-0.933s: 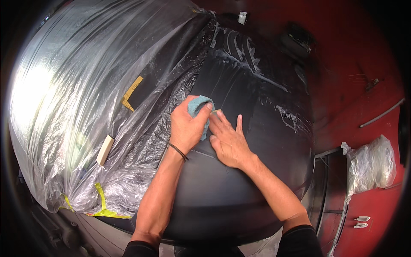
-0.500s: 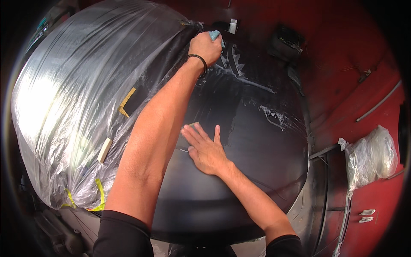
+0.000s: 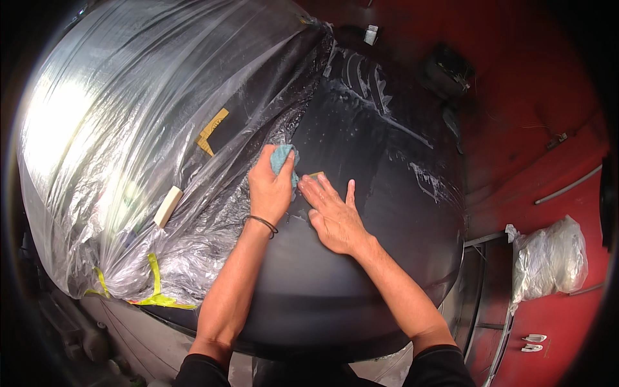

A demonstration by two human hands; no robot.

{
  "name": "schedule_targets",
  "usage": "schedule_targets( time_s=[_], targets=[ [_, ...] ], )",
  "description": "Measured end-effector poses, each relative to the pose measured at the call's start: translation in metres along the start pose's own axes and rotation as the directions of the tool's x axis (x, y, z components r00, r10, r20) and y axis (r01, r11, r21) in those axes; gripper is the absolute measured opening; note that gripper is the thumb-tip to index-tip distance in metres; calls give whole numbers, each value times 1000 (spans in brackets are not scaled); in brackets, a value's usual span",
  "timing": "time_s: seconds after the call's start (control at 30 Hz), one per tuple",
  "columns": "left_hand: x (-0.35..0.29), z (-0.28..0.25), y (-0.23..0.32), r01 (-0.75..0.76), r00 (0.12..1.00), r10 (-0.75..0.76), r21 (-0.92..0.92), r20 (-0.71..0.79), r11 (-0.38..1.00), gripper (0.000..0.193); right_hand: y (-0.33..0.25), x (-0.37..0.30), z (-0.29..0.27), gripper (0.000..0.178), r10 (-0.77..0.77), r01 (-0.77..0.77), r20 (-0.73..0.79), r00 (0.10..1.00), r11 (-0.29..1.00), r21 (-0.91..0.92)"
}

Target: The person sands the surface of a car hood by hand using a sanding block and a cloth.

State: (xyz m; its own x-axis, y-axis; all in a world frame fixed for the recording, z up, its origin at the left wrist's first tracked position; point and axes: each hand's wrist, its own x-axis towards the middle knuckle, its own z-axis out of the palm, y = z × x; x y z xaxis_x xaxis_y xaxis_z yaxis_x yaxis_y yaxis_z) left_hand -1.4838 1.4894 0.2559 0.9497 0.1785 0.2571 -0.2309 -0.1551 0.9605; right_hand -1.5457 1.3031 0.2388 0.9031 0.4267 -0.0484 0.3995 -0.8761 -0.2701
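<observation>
A light blue cloth [image 3: 282, 158] is bunched in my left hand [image 3: 269, 187], the fingers closed round it. That hand rests at the border between a black curved car panel [image 3: 335, 277] and clear plastic sheeting [image 3: 161, 84]. Close beside it, my right hand [image 3: 334, 216] lies flat on the panel, fingers stretched and thumb apart. Past its fingertips shows the edge of a small yellowish pad [image 3: 316, 175]; the fingers cover the remainder. Water drops and whitish streaks [image 3: 361, 97] mark the panel's far part.
On the plastic lie an off-white block [image 3: 168, 206] and a dark sheet with a yellow-brown edge [image 3: 209, 132]. Yellow-green tape [image 3: 155, 290] holds the plastic's near edge. To the right, a plastic bundle [image 3: 551, 258] is against a metal frame [image 3: 477, 290] above red floor.
My left hand has come back toward me with the cloth, from the panel's far end to beside my right hand. The right hand stays flat over the pad. The view has shifted slightly.
</observation>
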Motion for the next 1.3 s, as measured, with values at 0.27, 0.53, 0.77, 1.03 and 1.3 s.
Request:
schedule_targets(
  time_s=[0.27, 0.53, 0.77, 1.03, 1.3],
  targets=[
    [-19, 1, 1, -14, 993, 8, 52, 115, 999, 18, 167, 136, -70, 67, 455, -453, -67, 888, 890, 43],
    [-14, -15, -7, -49, 995, 36, 137, 92, 989, 20, 62, 30, -17, 64, 183, -183, -4, 983, 983, 24],
    [-17, -20, -5, -66, 995, 55, 133, 85, 989, 15, 141, 58, -37, 67, 236, -236, -3, 972, 971, 32],
    [-20, 2, -7, -127, 984, 114, 91, 134, 988, 14, 259, 129, -58, 67, 526, -526, -143, 839, 849, 36],
    [-19, -11, -12, -62, 995, 55, 92, 78, 994, 15, 40, -79, -9, 63, 101, -95, 144, 985, 995, -43]
  ],
)
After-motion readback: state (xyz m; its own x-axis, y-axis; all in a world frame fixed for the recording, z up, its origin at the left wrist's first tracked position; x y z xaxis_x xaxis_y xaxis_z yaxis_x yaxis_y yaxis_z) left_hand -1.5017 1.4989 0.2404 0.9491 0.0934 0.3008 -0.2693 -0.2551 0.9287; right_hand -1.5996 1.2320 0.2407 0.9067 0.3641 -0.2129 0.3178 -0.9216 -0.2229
